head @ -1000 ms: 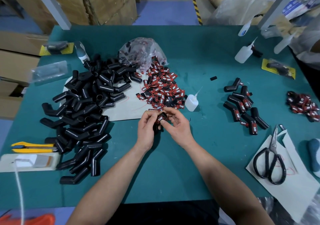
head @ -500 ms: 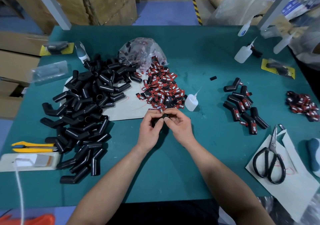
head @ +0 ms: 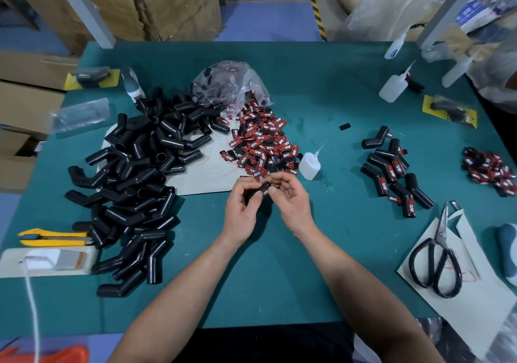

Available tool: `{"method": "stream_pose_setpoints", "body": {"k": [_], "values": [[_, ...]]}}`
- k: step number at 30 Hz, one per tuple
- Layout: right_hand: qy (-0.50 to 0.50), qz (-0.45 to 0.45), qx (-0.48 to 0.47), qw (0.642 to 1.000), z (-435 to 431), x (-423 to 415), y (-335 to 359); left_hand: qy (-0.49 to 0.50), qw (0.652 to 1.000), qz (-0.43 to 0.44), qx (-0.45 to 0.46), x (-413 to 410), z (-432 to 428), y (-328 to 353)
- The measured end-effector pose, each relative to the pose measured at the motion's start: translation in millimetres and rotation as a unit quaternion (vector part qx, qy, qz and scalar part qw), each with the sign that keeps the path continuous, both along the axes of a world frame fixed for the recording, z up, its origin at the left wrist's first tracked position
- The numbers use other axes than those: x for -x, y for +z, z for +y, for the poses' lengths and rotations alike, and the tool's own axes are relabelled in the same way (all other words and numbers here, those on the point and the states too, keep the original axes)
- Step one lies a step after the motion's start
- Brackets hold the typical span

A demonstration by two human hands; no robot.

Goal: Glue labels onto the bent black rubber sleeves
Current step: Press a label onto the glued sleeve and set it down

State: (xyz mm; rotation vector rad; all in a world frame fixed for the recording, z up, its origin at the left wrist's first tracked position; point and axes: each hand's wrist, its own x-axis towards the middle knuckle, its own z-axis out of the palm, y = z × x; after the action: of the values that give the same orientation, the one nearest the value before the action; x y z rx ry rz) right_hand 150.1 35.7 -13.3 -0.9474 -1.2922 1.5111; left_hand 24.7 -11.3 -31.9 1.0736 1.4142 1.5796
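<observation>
A bent sleeve (head: 260, 188) sits pinched in the grip of the left hand (head: 242, 211) and right hand (head: 293, 203), thumbs now pressing its label (head: 265, 192), exposed a second ago; bonding appears underway.

Surface (head: 321, 83): carries everything; cartons (head: 181, 4) stand behind its far edge.
Sleeve pile (head: 140, 172): on the left half, partly on a sheet (head: 201, 178).
Label heap (head: 263, 147): right of the sleeve pile, partly on the same sheet; a bag (head: 226, 83) lies just behind it.
Glue bottle (head: 309, 164): upright, just right of the label heap.
Left hand (head: 242, 211), right hand (head: 293, 203): centre front, before the label heap, meeting on one held sleeve (head: 264, 187).
Labelled sleeves (head: 391, 169): right of the glue bottle, well apart.
Second label heap (head: 489, 169): near the right edge, right of the labelled sleeves.
Scissors (head: 436, 262): right front, on a paper (head: 475, 306).
Knife (head: 53, 238): left front, beside the sleeve pile.
</observation>
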Motion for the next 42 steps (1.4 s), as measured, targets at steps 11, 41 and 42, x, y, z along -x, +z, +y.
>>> {"method": "stream_pose_setpoints", "body": {"k": [11,41,42], "values": [[0.021,-0.066,-0.049,0.996,6,-3,-11,-0.003,0.997,0.075,-0.033,1,-2,-1],[0.016,-0.116,-0.066,0.991,7,-3,-1,-0.016,0.998,0.06,-0.007,5,-2,0],[0.011,-0.111,-0.061,0.992,7,-3,-2,-0.017,0.998,0.053,0.002,6,-1,-1]]}}
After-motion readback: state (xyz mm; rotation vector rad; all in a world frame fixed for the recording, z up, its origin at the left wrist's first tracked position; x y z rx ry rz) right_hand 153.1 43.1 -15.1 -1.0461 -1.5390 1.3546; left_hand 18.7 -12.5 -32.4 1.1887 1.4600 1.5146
